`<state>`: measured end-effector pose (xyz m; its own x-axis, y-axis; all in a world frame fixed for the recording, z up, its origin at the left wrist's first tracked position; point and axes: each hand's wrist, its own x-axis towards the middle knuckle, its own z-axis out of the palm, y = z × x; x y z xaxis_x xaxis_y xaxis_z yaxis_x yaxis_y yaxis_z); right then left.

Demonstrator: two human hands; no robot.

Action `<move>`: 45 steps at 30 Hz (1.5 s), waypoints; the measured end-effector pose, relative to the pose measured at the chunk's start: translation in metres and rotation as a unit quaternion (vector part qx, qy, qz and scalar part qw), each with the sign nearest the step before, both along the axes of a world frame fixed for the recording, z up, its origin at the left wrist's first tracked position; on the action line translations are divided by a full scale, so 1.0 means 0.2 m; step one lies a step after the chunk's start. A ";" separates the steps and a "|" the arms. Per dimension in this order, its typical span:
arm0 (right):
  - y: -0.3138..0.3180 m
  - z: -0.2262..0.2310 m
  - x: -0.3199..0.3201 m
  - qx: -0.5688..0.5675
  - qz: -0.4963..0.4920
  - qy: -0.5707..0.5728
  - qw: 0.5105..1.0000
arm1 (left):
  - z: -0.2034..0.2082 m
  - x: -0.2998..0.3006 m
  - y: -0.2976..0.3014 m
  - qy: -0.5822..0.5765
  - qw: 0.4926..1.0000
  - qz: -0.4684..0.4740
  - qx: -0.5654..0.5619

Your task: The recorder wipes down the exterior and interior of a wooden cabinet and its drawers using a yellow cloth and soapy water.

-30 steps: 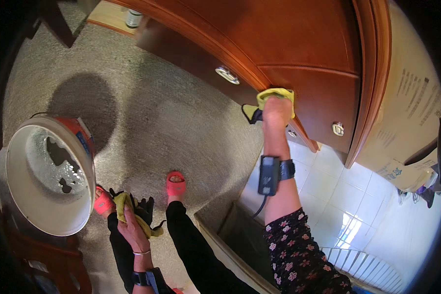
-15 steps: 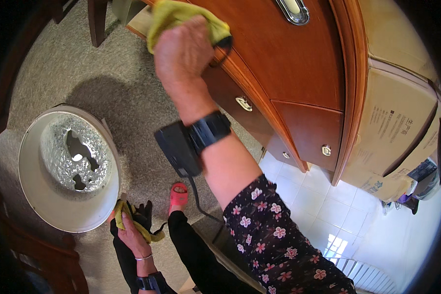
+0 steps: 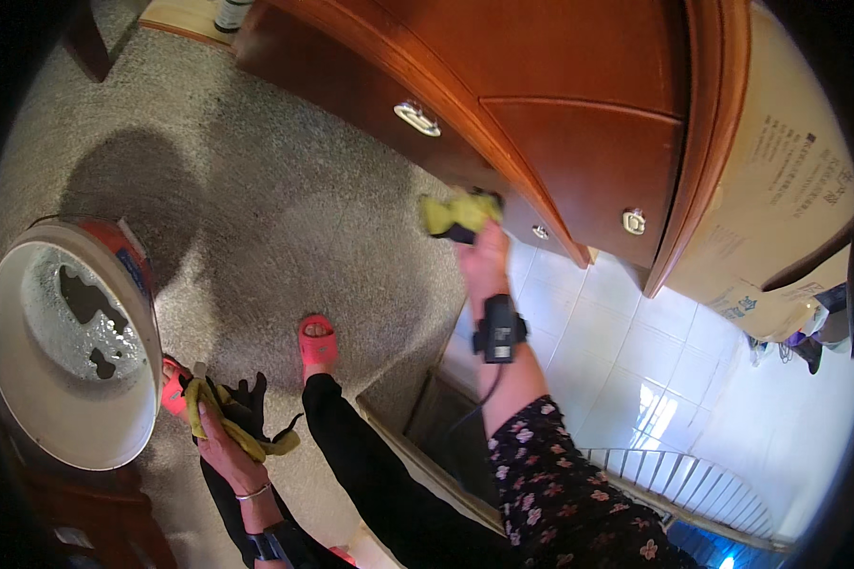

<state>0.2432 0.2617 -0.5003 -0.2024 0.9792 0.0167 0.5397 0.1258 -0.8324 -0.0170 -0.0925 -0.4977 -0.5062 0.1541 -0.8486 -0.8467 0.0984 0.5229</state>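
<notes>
My right hand (image 3: 487, 258) is closed around a yellow-and-black cloth (image 3: 457, 216), slightly blurred. It is at the lower part of a reddish-brown wooden cabinet (image 3: 579, 156), near a small metal handle (image 3: 540, 231); whether the cloth touches the wood I cannot tell. Lower left, my left hand (image 3: 226, 449) grips a second yellow cloth (image 3: 252, 446) with black, finger-like parts and a dangling strap, held over my leg. Close to that hand stands a white bucket (image 3: 76, 417) with foamy water (image 3: 52, 322) in it.
Speckled grey carpet (image 3: 294, 204) meets white floor tiles (image 3: 579, 322) at right. Cardboard boxes (image 3: 778, 180) stand beyond the cabinet. My feet wear red slippers (image 3: 317, 334). A white slatted rack (image 3: 683, 484) is at lower right, and dark wooden furniture (image 3: 95, 512) at lower left.
My right hand has moved with its cloth from the cabinet's upper left down and right to its lower drawers. The view has shifted; my left hand still holds its cloth.
</notes>
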 end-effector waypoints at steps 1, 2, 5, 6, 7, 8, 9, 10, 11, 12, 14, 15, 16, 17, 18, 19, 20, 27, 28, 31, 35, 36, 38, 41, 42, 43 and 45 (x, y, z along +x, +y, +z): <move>0.04 0.06 0.11 -0.085 -0.206 0.151 0.963 | -0.01 0.00 -0.02 -0.009 1.000 -0.010 -0.012; 0.11 0.12 0.21 -0.157 -0.396 0.288 0.858 | -0.01 0.00 -0.03 -0.021 0.999 -0.018 -0.020; 0.21 0.25 0.37 -0.049 -0.190 -0.025 0.980 | -0.01 0.01 0.00 -0.050 0.997 -0.064 0.019; 0.14 0.28 0.20 0.049 -0.054 -0.342 0.937 | -0.02 -0.01 -0.04 -0.042 0.997 -0.071 0.005; 0.13 0.26 0.05 0.077 -0.143 -0.473 0.866 | -0.03 -0.01 -0.05 -0.042 0.996 -0.074 0.001; 0.11 0.20 -0.09 0.204 -0.067 -0.416 0.884 | -0.04 -0.01 -0.05 -0.040 0.996 -0.076 -0.003; 0.18 0.10 -0.13 0.181 -0.013 -0.354 0.917 | -0.04 0.02 -0.01 -0.046 0.996 -0.076 0.004; 0.15 0.03 -0.30 0.095 -0.001 -0.270 0.958 | -0.02 0.02 0.02 -0.036 0.998 -0.055 -0.009; 0.18 -0.06 -0.42 0.036 -0.027 -0.197 0.979 | 0.00 0.04 0.04 -0.031 0.999 -0.034 -0.016; 0.25 -0.13 -0.51 -0.013 -0.050 -0.125 0.991 | 0.00 0.07 0.06 -0.043 0.999 -0.032 -0.007; 0.19 -0.19 -0.87 -0.268 -0.338 0.528 0.732 | -0.03 0.06 0.01 -0.037 0.998 -0.048 0.002; 0.16 -0.20 -0.86 -0.271 -0.344 0.526 0.729 | -0.07 0.06 -0.03 -0.042 0.998 -0.038 -0.026; 0.13 -0.23 -0.85 -0.294 -0.311 0.530 0.732 | -0.09 0.03 -0.08 -0.034 0.998 -0.041 -0.038; 0.10 -0.26 -0.84 -0.319 -0.279 0.534 0.732 | -0.10 0.00 -0.14 -0.019 0.996 -0.077 -0.047; 0.10 -0.28 -0.79 -0.332 -0.327 0.504 0.727 | -0.10 -0.03 -0.19 -0.010 0.993 -0.111 -0.049; 0.23 -0.34 -0.57 -0.313 -0.242 0.357 0.846 | -0.07 0.01 -0.11 -0.027 0.995 -0.085 -0.037; 0.36 -0.42 -0.29 -0.280 -0.149 0.195 0.928 | -0.07 0.03 -0.09 -0.033 0.996 -0.081 -0.028; 0.49 -0.62 0.50 -0.083 -0.127 0.032 0.988 | 0.01 0.02 -0.04 -0.053 0.996 -0.051 -0.043; 0.53 -0.62 0.49 -0.079 -0.121 0.031 0.989 | 0.02 0.02 -0.04 -0.047 0.995 -0.073 -0.041; 0.41 -0.66 0.21 -0.190 -0.376 0.366 0.830 | 0.06 -0.04 -0.06 -0.071 0.996 -0.040 -0.033; 0.45 -0.65 -0.03 -0.306 -0.327 0.457 0.768 | 0.01 0.00 -0.05 -0.091 0.995 -0.034 0.017; 0.40 -0.65 -0.14 -0.312 -0.327 0.459 0.765 | 0.00 -0.01 -0.07 -0.097 0.995 -0.030 0.013; 0.32 -0.62 -0.34 -0.365 -0.294 0.490 0.735 | 0.02 -0.01 -0.05 -0.087 0.996 -0.027 -0.017; 0.28 -0.66 -0.61 -0.237 0.024 0.223 0.945 | 0.03 -0.02 -0.05 -0.094 0.996 -0.006 -0.008; 0.24 -0.69 -0.72 -0.091 0.031 -0.027 0.995 | 0.03 -0.02 -0.07 -0.102 0.995 0.007 0.014; 0.21 -0.73 -0.87 -0.264 -0.066 0.342 0.899 | 0.01 -0.03 -0.10 -0.103 0.994 0.001 0.024; 0.09 -0.73 -1.07 -0.106 0.030 0.034 0.993 | 0.00 -0.05 -0.15 -0.086 0.996 0.005 0.020</move>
